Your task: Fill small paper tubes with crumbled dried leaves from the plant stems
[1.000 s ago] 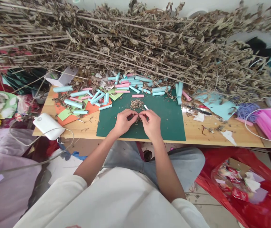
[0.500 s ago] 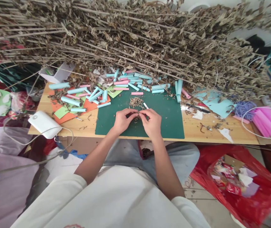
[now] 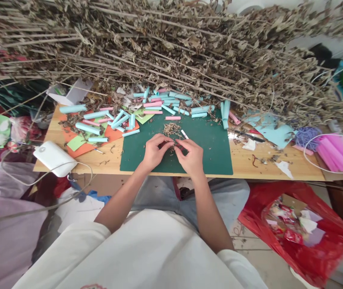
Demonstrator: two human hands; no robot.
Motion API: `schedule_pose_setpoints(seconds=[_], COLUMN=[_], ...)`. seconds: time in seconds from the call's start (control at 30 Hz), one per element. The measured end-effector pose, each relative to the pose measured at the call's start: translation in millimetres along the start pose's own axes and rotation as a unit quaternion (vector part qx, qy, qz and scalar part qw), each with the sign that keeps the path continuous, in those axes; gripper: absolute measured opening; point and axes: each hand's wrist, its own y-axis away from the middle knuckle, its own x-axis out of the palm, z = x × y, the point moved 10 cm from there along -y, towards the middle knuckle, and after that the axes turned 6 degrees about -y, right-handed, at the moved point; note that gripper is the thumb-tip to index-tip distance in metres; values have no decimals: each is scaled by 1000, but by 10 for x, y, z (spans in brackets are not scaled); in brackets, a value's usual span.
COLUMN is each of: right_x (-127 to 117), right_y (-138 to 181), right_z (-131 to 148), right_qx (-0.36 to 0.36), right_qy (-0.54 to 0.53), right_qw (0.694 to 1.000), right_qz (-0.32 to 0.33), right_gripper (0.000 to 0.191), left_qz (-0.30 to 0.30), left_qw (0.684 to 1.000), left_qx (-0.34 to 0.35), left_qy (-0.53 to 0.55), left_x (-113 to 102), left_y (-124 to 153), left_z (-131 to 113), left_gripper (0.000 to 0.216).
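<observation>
Over the green cutting mat (image 3: 219,156), my left hand (image 3: 155,151) and my right hand (image 3: 191,155) meet fingertip to fingertip. Both are closed in a pinch on a small brown bit of dried plant, mostly covered by the fingers. Just beyond them lies a small heap of dried plant bits (image 3: 171,129). A short white stick-like piece (image 3: 184,134) rests on the mat by my right fingers. A pink paper tube (image 3: 173,118) lies farther back on the mat.
Blue paper tubes (image 3: 87,128) and pink ones crowd the table's back and left. A large bundle of dried stalks (image 3: 159,48) spans the far side. A white power bank (image 3: 55,158) with a cable sits left. A red plastic bag (image 3: 294,257) of wrappers stands open at lower right.
My hands stay at nearly the same spot, fingertips shifting slightly around the small plant bit. The whole view has moved a little.
</observation>
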Motion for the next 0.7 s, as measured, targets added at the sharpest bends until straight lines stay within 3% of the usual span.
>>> schedule_pose_setpoints(seconds=[0.37,0.5,0.7], right_x=[22,-20,-46], right_y=[-7,-4,5], right_z=[61,40,63], right_qx=[8,5,-13], right_qy=[-34,-22,-10], right_qw=[999,999,999], right_qz=[7,-24,-33], right_gripper=[15,19,18], left_qz=[-11,5,24], left_qw=[998,996,998], left_qx=[-56,-72,-35], left_qy=[33,49,36], left_x=[14,58,81], left_y=[40,54,50], left_z=[147,182,81], left_gripper=[24,27,21])
